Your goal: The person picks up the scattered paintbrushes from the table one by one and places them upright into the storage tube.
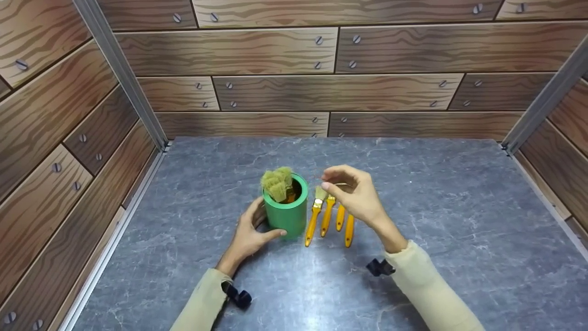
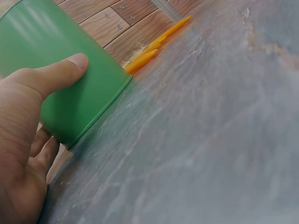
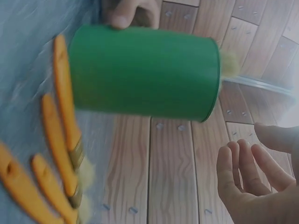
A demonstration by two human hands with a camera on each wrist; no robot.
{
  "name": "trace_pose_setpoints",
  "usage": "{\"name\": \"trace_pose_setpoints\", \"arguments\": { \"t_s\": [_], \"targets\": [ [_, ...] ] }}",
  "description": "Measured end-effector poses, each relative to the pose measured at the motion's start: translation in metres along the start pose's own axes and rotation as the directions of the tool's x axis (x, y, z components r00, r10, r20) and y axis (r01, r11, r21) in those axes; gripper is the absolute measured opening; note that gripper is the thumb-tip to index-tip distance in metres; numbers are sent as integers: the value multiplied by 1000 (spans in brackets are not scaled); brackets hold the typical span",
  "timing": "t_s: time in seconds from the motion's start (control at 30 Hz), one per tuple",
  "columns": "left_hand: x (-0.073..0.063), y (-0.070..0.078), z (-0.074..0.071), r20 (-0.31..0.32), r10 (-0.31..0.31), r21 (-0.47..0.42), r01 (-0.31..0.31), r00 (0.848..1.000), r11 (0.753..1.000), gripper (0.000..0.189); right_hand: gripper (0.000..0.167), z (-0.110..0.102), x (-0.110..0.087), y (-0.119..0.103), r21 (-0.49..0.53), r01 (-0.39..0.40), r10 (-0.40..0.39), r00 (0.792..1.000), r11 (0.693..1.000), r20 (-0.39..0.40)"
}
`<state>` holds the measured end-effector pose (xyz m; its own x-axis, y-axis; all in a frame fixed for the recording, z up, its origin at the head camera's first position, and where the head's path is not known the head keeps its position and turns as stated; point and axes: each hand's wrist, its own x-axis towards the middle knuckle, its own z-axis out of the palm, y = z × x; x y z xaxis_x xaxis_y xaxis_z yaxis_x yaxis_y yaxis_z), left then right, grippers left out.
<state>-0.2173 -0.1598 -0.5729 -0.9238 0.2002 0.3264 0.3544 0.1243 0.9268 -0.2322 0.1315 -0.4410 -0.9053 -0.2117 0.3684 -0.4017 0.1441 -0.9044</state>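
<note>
A green cylindrical container point(image 1: 288, 218) stands on the table with several paintbrushes point(image 1: 276, 185) in it, pale bristles up and leaning to the left side of its rim. My left hand point(image 1: 248, 235) grips the container from the left, its thumb point(image 2: 65, 74) across the near side and its fingers behind. Beside the container, several yellow-handled paintbrushes point(image 1: 312, 224) lie in a row, handles toward me. Above their bristle ends hovers my right hand point(image 1: 360, 193), fingers loosely bent and holding nothing. It partly covers the brushes in the head view.
The table point(image 1: 441, 220) has a grey marbled top. Wood-patterned panels point(image 1: 275, 50) wall it at the back and sides, with metal posts point(image 1: 133, 78) at the corners. A small black device point(image 1: 236, 294) is strapped at each sleeve cuff.
</note>
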Motion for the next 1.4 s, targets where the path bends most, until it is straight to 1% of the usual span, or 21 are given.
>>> {"name": "trace_pose_setpoints", "arguments": {
  "t_s": [0.2,0.3,0.47,0.67,0.8,0.93,1.1,1.23,1.33,1.4],
  "targets": [
    [0,-1,0,3,15,1,-15,1000,1000,100,24,-12,-6,16,-128,-44,47,999,991,14],
    [0,-1,0,4,5,6,-5,1000,1000,101,25,-17,-9,24,-192,-62,69,997,979,28],
    [-1,0,0,-3,-18,0,18,1000,1000,103,24,-24,-15,34,-311,-92,116,991,946,60],
    [-1,1,0,-11,-24,-5,24,1000,1000,104,24,-30,-23,46,-443,-83,150,982,892,118],
    [-1,1,1,-14,-24,0,24,1000,1000,104,23,-34,-26,54,-479,-78,171,973,874,154],
    [0,1,1,-14,-21,0,21,1000,1000,103,21,-36,-28,59,-512,-81,194,966,855,172],
    [0,1,2,-9,-20,6,20,1000,1000,103,20,-39,-30,64,-579,-72,213,961,812,179],
    [0,1,2,-2,-15,8,15,1000,1000,103,24,-41,-30,68,-633,-78,239,955,770,173],
    [0,1,1,1,-16,10,16,1000,1000,103,27,-42,-30,71,-652,-95,271,947,752,174],
    [0,1,1,0,-22,7,22,1000,1000,103,29,-43,-29,73,-656,-113,298,938,746,177]
  ]
}}
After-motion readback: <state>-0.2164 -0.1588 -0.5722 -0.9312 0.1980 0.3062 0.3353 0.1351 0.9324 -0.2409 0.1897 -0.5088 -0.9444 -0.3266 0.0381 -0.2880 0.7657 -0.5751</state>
